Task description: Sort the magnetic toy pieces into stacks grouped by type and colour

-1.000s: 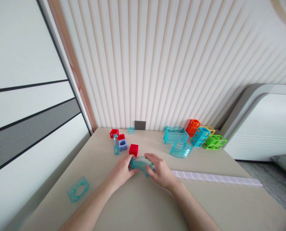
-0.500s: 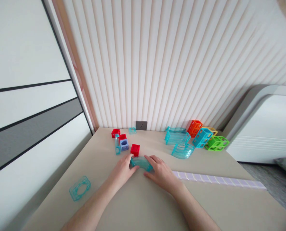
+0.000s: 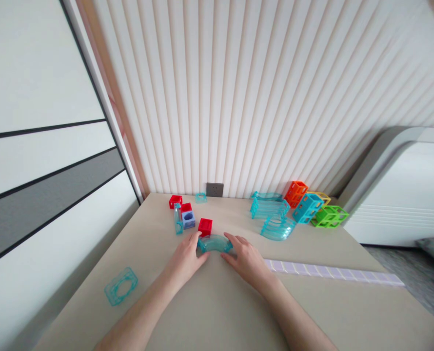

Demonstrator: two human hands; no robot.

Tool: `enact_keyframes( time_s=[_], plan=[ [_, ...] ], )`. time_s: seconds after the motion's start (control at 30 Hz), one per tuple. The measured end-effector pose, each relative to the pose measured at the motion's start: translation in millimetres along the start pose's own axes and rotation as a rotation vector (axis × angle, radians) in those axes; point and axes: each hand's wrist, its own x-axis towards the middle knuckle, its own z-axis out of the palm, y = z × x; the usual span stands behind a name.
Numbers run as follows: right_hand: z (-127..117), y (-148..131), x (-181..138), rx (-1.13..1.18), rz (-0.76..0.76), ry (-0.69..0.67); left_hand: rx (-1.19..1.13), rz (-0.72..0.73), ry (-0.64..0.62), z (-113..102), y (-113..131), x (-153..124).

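Note:
A clear teal curved tube piece (image 3: 214, 243) lies between my two hands just in front of a red cube block (image 3: 205, 227). My left hand (image 3: 188, 253) pinches its left end, thumb on the near side and fingers on the far side. Around its right end, my right hand (image 3: 245, 257) has thumb and fingertips closed in the same way. The tube piece bows away from me in an arch. Whether it touches the red cube, I cannot tell.
Behind on the left stand more red blocks (image 3: 175, 201), a purple block with a round hole (image 3: 188, 220) and a teal tube (image 3: 178, 219). A teal frame (image 3: 121, 286) lies near left. Right are teal track pieces (image 3: 270, 208), coloured frame blocks (image 3: 307, 208) and a lilac strip (image 3: 334, 272).
The right end of the curved tube piece has swung slightly away from me, so it now lies more level across. My right hand has shifted a little with it.

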Motion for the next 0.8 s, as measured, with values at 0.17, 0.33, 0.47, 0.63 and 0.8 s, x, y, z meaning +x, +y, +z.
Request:
enact_keyframes(
  time_s=[0.17, 0.33, 0.47, 0.63, 0.8],
  plan=[
    [3, 2, 0, 0.011, 0.038, 0.019, -0.010, -0.040, 0.011, -1, 1, 1],
    [2, -1, 0, 0.040, 0.053, 0.017, -0.011, -0.050, -0.002, -2, 2, 2],
    [1, -3, -1, 0.035, 0.049, 0.019, 0.014, -0.048, -0.035, -3, 3, 3],
    [0, -4, -2, 0.023, 0.073, -0.005, 0.056, -0.033, -0.096, -11, 9, 3],
    [1, -4, -1, 0.017, 0.069, 0.004, 0.009, 0.127, 0.157, -40, 14, 7]
  ],
)
